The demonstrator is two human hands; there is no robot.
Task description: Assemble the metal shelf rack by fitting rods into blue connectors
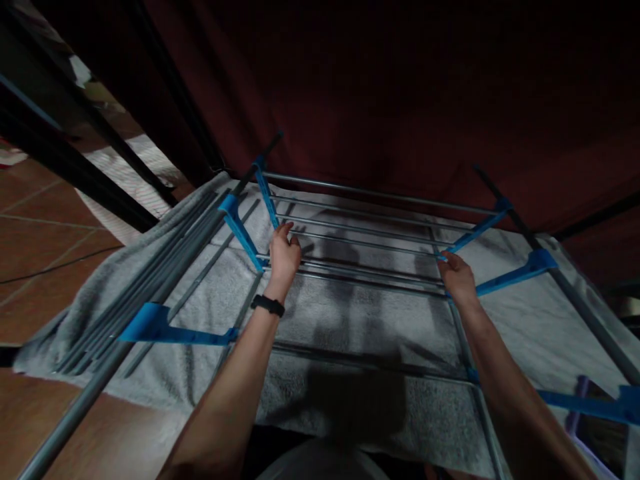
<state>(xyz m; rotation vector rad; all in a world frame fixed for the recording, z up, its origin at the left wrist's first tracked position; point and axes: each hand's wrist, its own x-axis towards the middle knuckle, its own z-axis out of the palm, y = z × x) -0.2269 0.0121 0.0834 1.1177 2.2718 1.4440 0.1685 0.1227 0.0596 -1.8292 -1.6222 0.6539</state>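
A rack frame of grey metal tubes and blue plastic brackets stands in front of me. My left hand (285, 252) is closed at the left end of a thin metal rod (360, 243), against the tip of a blue bracket (266, 197). At the rod's other end, my right hand (457, 275) pinches it beside the tip of the right blue bracket (480, 230). The fingers partly hide both joints. Several parallel rods span the brackets behind and in front of this one. Nearer to me, another blue bracket (165, 328) sits on the left tube (100, 380).
Loose grey tubes (135, 287) lie side by side at the left on a grey towel (350, 320). A dark red curtain (375, 100) hangs behind. Black poles (85, 153) cross the upper left. A purple-edged object (585, 427) lies at lower right, above tiled floor (50, 240) level.
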